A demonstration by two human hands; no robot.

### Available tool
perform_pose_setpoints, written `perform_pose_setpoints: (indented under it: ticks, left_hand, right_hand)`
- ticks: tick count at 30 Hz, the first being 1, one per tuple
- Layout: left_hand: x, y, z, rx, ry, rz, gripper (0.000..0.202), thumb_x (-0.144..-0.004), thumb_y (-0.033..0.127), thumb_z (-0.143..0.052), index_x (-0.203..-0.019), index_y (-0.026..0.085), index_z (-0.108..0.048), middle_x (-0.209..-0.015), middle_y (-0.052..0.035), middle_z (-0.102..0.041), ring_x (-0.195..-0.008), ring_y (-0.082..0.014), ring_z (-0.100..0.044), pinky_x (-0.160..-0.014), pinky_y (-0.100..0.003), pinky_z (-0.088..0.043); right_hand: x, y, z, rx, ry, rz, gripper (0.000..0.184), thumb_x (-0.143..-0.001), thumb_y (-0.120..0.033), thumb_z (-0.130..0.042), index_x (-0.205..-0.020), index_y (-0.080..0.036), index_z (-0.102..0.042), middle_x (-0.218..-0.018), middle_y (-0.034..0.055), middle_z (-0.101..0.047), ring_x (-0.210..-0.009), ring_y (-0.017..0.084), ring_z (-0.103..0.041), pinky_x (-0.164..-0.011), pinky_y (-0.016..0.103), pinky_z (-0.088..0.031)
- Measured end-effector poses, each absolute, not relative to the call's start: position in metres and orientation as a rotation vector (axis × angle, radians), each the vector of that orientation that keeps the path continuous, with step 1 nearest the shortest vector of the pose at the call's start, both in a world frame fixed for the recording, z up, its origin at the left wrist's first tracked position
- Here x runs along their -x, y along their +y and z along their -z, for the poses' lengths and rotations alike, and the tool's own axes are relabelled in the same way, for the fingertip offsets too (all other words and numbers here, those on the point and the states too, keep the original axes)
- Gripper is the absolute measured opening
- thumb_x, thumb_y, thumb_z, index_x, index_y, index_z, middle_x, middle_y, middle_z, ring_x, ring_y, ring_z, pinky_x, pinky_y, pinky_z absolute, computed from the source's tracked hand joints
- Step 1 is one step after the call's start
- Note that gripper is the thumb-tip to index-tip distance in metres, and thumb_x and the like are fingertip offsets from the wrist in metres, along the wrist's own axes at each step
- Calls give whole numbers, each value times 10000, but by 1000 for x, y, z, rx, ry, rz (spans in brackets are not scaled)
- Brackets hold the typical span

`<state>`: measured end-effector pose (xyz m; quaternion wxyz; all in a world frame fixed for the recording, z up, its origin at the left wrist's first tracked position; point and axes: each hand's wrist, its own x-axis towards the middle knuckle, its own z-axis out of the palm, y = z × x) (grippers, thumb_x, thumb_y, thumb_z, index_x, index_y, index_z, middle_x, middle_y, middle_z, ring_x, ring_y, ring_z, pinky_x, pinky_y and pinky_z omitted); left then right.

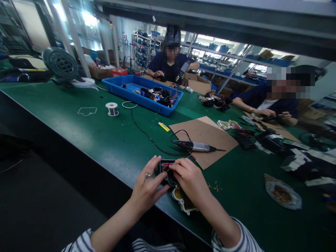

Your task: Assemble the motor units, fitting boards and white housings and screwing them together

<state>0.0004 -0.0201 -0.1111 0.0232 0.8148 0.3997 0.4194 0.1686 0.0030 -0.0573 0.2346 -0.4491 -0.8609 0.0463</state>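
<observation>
Near the table's front edge, my left hand (147,189) grips a small open black housing (172,181) from its left side, thumb and fingers around it. Inside the housing lie thin red and yellow wires (165,168). My right hand (191,178) reaches over from the right, its fingertips pinched together on the wires; the exact grip is partly hidden. Under my right hand a cream-coloured casing (183,206) with a yellowish inside rests on the table. Beyond my hands, a grey and black electric screwdriver (201,146) lies on a cardboard sheet (210,129).
A blue tray (136,101) of wired parts stands farther back, with a solder spool (112,109) and yellow strip (164,126) nearer. A bag of screws (282,196) and black parts (301,164) lie right. Two co-workers (168,66) sit across the table.
</observation>
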Motion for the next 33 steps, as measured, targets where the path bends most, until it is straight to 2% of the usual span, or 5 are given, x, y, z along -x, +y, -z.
perform_pose_setpoints:
  ticks: [2,9,17,25,33]
  left_hand:
    - [0,-19,112,-2474,1222,-1246,224,-795,214,-576,-1002,134,-545,-1365,-162,-308,-1271,-277,-325,-989,-423,-404]
    - [1,-13,100,-2300,1283,-1163,185,-801,312,-578,-889,150,-556,-1252,-133,-431,-1114,-233,-479,-905,-398,-463]
    - [5,6,87,-2235,1278,-813,215,-801,239,-586,-1009,204,-624,-1120,-50,-548,-1046,-198,-479,-894,-356,-442]
    - [-4,5,84,-2123,1351,-873,148,-797,200,-570,-915,181,-657,-1051,-42,-573,-979,-194,-470,-854,-338,-440]
    - [-5,5,89,-2148,1357,-913,194,-838,266,-538,-985,204,-648,-1061,-41,-569,-973,-193,-463,-855,-346,-430]
  right_hand:
    - [-169,4,59,1178,-2388,-136,160,-791,-37,-543,-897,-113,-635,-870,68,-575,-801,190,-501,-691,309,-451]
    - [-170,3,61,1119,-2440,-229,147,-766,-14,-557,-863,-92,-634,-871,77,-579,-794,187,-519,-687,305,-462]
    - [-174,4,56,1123,-2473,-382,191,-778,-37,-559,-928,-124,-638,-934,62,-589,-843,175,-539,-750,297,-464]
    - [-172,4,55,1343,-2374,-22,103,-816,-232,-596,-842,-165,-670,-816,52,-583,-777,195,-478,-681,334,-383]
    - [-172,15,52,1548,-2272,-483,72,-777,-264,-648,-741,-210,-681,-751,12,-575,-777,173,-480,-673,305,-369]
